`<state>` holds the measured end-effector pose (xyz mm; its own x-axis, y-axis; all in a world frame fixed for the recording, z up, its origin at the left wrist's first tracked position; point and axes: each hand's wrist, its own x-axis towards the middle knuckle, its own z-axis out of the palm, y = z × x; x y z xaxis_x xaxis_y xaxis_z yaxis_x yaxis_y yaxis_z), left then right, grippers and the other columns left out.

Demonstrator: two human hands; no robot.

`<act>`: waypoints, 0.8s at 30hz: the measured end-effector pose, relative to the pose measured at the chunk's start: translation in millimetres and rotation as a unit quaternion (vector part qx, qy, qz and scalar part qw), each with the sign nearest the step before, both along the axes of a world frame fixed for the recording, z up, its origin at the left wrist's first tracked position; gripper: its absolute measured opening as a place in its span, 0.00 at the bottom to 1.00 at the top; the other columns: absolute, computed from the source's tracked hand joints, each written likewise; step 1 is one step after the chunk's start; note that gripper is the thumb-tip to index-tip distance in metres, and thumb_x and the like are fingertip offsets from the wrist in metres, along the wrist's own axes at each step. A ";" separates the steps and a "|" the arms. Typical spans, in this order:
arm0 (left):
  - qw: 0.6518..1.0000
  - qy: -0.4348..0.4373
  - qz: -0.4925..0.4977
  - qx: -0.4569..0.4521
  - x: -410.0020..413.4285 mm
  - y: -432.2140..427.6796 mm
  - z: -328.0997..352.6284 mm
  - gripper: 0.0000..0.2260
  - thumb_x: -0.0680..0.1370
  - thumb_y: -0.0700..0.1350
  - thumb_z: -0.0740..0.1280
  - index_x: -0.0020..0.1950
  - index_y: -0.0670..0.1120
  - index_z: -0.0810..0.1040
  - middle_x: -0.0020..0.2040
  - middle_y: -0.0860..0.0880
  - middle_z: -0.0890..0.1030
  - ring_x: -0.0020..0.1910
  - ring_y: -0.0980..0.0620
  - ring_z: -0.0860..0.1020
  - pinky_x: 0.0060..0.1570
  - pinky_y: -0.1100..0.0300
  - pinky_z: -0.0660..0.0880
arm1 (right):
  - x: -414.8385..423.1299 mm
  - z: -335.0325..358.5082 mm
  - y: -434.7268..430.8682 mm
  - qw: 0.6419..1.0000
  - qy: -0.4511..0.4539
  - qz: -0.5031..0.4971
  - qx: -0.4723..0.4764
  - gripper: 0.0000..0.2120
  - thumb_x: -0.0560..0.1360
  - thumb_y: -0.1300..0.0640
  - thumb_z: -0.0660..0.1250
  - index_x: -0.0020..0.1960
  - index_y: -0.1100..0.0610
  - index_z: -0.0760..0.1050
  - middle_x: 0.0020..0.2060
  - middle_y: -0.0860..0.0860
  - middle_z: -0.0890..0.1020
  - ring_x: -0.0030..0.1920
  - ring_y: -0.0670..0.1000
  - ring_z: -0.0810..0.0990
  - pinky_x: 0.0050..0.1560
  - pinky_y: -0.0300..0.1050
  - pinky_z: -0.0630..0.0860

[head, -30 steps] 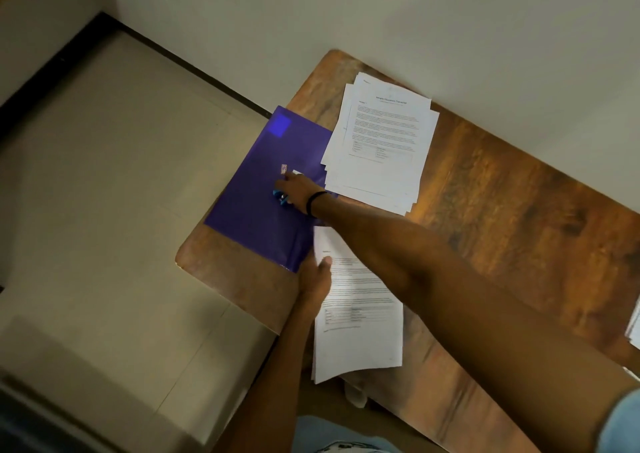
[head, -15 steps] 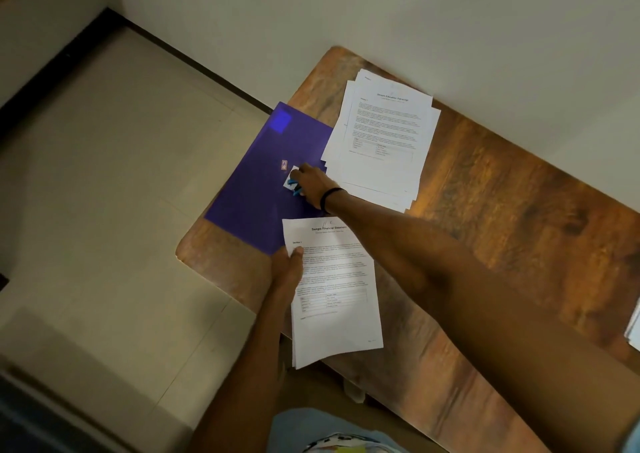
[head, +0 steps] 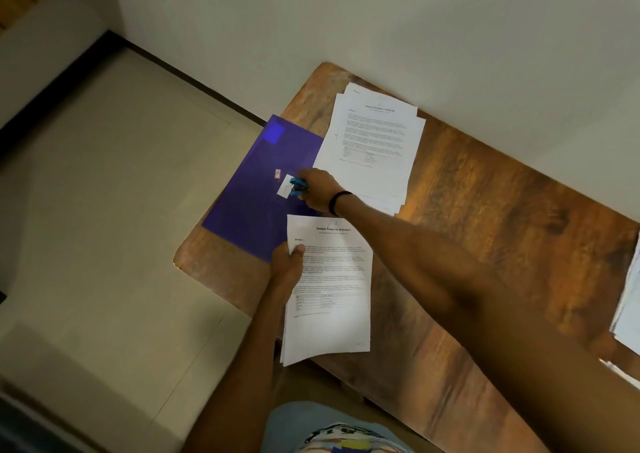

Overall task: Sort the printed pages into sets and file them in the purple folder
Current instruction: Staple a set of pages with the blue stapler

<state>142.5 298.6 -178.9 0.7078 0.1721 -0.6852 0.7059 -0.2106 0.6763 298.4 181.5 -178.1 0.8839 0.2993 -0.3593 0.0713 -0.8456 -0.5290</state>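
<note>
The purple folder (head: 256, 189) lies closed at the table's left end, partly overhanging the edge. My right hand (head: 317, 189) reaches across onto it and grips a small blue stapler (head: 298, 186) beside a white label (head: 286, 186). My left hand (head: 287, 262) pinches the left edge of a thin set of printed pages (head: 329, 290) headed "Sample Financial Statement", held over the table's near edge. A second stack of printed pages (head: 372, 144) lies flat on the table by the wall, its left edge overlapping the folder.
The wooden table (head: 485, 210) stands against a white wall. More white pages (head: 628, 300) stick in at the right edge. Tiled floor (head: 121, 210) lies to the left, below the table's rounded corner.
My left hand has lifted the financial statement pages up and leftward, off the table. My right hand has shifted slightly right on the folder with the blue stapler, uncovering the white label.
</note>
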 end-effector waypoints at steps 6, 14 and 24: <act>0.995 -0.056 -0.078 0.016 -5.3 -17.2 31.7 0.10 0.84 0.41 0.61 0.63 0.40 0.76 0.55 0.44 0.81 0.51 0.47 0.81 0.43 0.61 0.79 | -31.9 36.6 -54.4 0.991 0.002 -0.100 0.087 0.15 0.73 0.57 0.75 0.58 0.55 0.76 0.53 0.52 0.82 0.51 0.52 0.80 0.52 0.43 0.77; 0.955 -0.147 -0.233 0.109 -32.2 -66.3 83.3 0.14 0.82 0.42 0.63 0.65 0.36 0.76 0.58 0.39 0.81 0.55 0.40 0.80 0.53 0.53 0.77 | -120.3 87.1 -156.7 0.958 -0.011 -0.211 0.193 0.18 0.73 0.58 0.75 0.61 0.53 0.75 0.54 0.47 0.80 0.53 0.46 0.78 0.56 0.41 0.78; 0.916 -0.210 -0.317 0.130 -116.4 -174.1 155.0 0.08 0.84 0.42 0.61 0.56 0.38 0.76 0.46 0.45 0.79 0.40 0.57 0.75 0.35 0.67 0.69 | -287.5 146.5 -292.4 0.866 -0.063 -0.317 0.381 0.20 0.77 0.61 0.72 0.68 0.57 0.74 0.57 0.50 0.80 0.57 0.48 0.81 0.61 0.44 0.78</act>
<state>26.1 124.5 -23.9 0.9136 -0.2453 -0.3243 0.0756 -0.6811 0.7283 10.8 -110.8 -31.6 0.9756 -0.1523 -0.1583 -0.1804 -0.1446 -0.9729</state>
